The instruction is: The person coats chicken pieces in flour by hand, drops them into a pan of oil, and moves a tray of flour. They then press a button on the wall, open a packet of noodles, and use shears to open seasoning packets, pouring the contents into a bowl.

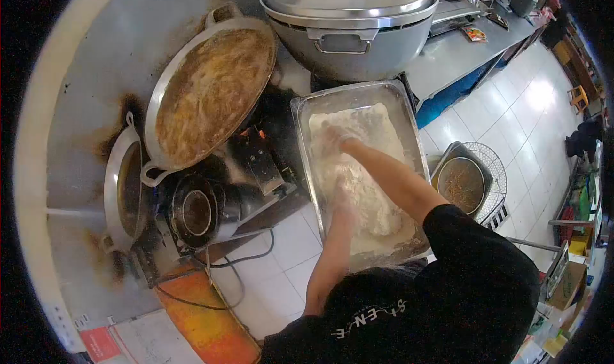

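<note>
A rectangular metal tray [306, 140] holds a broad layer of white flour [368, 172], heaped in places. Both of my hands are inside the tray and coated white. My right hand [336, 137] presses on the flour toward the far left part of the tray. Nearer to me, my left hand [344, 201] touches the flour along the left side. The fingers of both hands are blurred and partly sunk in the flour, so whether they hold anything is hidden.
Left of the tray, a large wok [214, 92] of bubbling brown oil and a smaller wok [123, 185] stand over burners [195, 214]. A big lidded pot [364, 44] stands behind the tray. A round strainer [460, 185] with brown bits sits at right. An orange-yellow board [208, 313] leans below.
</note>
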Demonstrator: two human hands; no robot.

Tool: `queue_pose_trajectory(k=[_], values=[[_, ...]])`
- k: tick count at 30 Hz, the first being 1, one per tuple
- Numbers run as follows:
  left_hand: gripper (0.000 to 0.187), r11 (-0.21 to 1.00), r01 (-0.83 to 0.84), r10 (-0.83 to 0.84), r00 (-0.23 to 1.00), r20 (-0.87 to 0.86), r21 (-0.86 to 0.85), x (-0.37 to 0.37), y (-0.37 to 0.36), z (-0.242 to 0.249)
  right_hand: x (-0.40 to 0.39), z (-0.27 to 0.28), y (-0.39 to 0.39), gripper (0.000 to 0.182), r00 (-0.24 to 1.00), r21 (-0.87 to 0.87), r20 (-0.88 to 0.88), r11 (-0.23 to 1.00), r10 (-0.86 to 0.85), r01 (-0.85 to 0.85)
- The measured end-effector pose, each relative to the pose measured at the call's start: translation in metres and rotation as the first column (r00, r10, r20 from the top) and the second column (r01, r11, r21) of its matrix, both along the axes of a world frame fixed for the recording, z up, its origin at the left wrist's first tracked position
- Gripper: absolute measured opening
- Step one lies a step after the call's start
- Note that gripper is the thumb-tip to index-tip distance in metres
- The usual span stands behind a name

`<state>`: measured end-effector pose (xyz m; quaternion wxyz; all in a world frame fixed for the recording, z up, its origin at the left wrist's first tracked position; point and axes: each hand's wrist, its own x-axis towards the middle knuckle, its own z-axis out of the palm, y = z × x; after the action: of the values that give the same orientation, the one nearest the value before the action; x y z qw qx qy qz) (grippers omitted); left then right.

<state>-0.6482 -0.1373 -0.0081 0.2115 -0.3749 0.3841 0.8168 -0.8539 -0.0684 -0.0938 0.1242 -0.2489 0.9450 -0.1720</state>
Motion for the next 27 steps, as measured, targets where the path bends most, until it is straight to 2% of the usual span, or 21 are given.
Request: queue_pose_trajectory(k=[2, 3, 6, 8, 9, 11, 12, 14, 15, 17, 18, 20, 21, 24, 26, 27], values=[[0.061, 0.997, -0.060, 0.052, 0.987, -0.152, -0.051, 0.005, 0.002, -0.018, -0.007, -0.054, 0.028, 0.035, 0.984, -0.264, -0.135, 0.953, 0.118, -0.150], [0.062, 0.991, -0.065, 0.045, 0.986, -0.160, -0.118, 0.006, 0.004, -0.012, 0.004, -0.042, 0.042, 0.033, 0.969, -0.444, -0.184, 0.865, 0.166, -0.233], [0.065, 0.948, -0.053, 0.009, 0.990, -0.141, -0.315, 0.023, 0.007, 0.016, 0.046, -0.028, 0.054, 0.030, 0.999, -0.113, 0.033, 0.993, -0.014, 0.018], [0.068, 0.909, -0.035, -0.034, 0.987, -0.157, -0.415, 0.031, 0.008, 0.021, 0.087, 0.046, 0.075, 0.034, 0.945, -0.473, -0.261, 0.879, -0.198, 0.054], [0.070, 0.892, -0.040, -0.049, 0.982, -0.185, -0.450, 0.032, 0.008, 0.016, 0.099, 0.074, 0.083, 0.037, 0.866, -0.628, -0.383, 0.778, -0.320, 0.010], [0.076, 0.877, -0.111, -0.042, 0.951, -0.305, -0.468, 0.030, 0.003, -0.030, 0.116, 0.076, 0.094, 0.040, 0.913, -0.536, -0.250, 0.832, -0.322, 0.147], [0.073, 0.728, -0.053, -0.204, 0.935, -0.289, -0.683, 0.029, -0.001, -0.045, 0.122, 0.078, 0.098, 0.042, 0.928, -0.479, -0.178, 0.853, -0.327, 0.208], [0.068, 0.279, 0.016, -0.482, 0.867, -0.126, -0.960, 0.030, -0.012, -0.071, 0.130, 0.106, 0.105, 0.041, 0.926, -0.344, 0.055, 0.864, -0.373, 0.368], [0.064, 0.266, 0.106, -0.563, 0.824, -0.065, -0.958, 0.027, -0.019, -0.081, 0.132, 0.116, 0.108, 0.041, 0.901, -0.260, 0.165, 0.864, -0.401, 0.431], [0.056, 0.212, 0.273, -0.710, 0.703, 0.045, -0.938, 0.015, -0.032, -0.095, 0.140, 0.109, 0.112, 0.039, 0.939, -0.194, 0.120, 0.920, -0.322, 0.340], [0.053, 0.182, 0.293, -0.728, 0.681, 0.071, -0.939, 0.013, -0.033, -0.083, 0.141, 0.104, 0.116, 0.039, 0.954, -0.162, 0.096, 0.941, -0.283, 0.296], [0.047, 0.117, 0.338, -0.766, 0.629, 0.131, -0.934, 0.016, -0.032, -0.059, 0.146, 0.083, 0.124, 0.037, 0.978, -0.128, -0.111, 0.978, -0.177, 0.163], [0.046, 0.230, 0.339, -0.752, 0.657, 0.054, -0.912, 0.016, -0.033, -0.053, 0.149, 0.074, 0.128, 0.037, 0.971, -0.099, -0.209, 0.990, -0.117, 0.098], [0.041, 0.581, 0.305, -0.602, 0.785, -0.146, -0.754, 0.022, -0.029, -0.023, 0.154, 0.074, 0.131, 0.036, 0.976, -0.272, -0.025, 0.941, -0.217, 0.202], [0.038, 0.804, 0.202, -0.382, 0.896, -0.226, -0.559, 0.026, -0.020, 0.007, 0.158, 0.107, 0.131, 0.038, 0.965, -0.404, 0.078, 0.877, -0.251, 0.260], [0.037, 0.914, 0.140, -0.255, 0.928, -0.271, -0.381, 0.025, -0.019, 0.010, 0.159, 0.126, 0.131, 0.038, 0.957, -0.466, 0.127, 0.836, -0.260, 0.289]])
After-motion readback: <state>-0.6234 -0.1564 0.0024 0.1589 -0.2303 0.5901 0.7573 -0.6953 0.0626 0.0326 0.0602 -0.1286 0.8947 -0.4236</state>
